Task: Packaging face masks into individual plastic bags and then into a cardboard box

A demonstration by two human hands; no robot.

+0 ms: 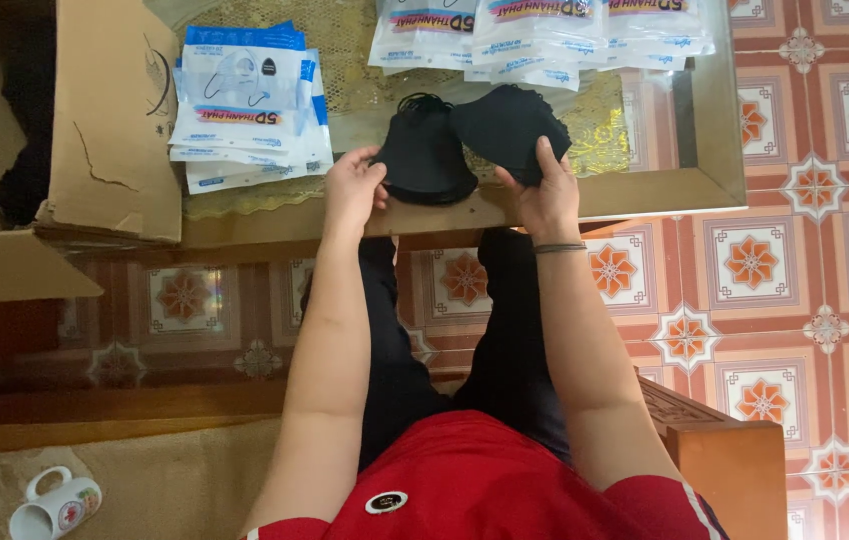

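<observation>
Two stacks of black face masks lie at the near edge of a glass-topped table [645, 190]. My left hand [353, 185] grips the left stack of masks [425, 155] by its near corner. My right hand [545, 195] holds the right stack of masks [505, 125], thumb on top. Both stacks rest partly on the table. The two stacks overlap slightly in the middle.
A pile of blue-and-white mask packets [245, 105] lies to the left on the table, another pile of packets [540, 35] at the far side. An open cardboard box [110, 120] stands at the left. A white mug [50, 505] sits on the floor. Patterned floor tiles lie to the right.
</observation>
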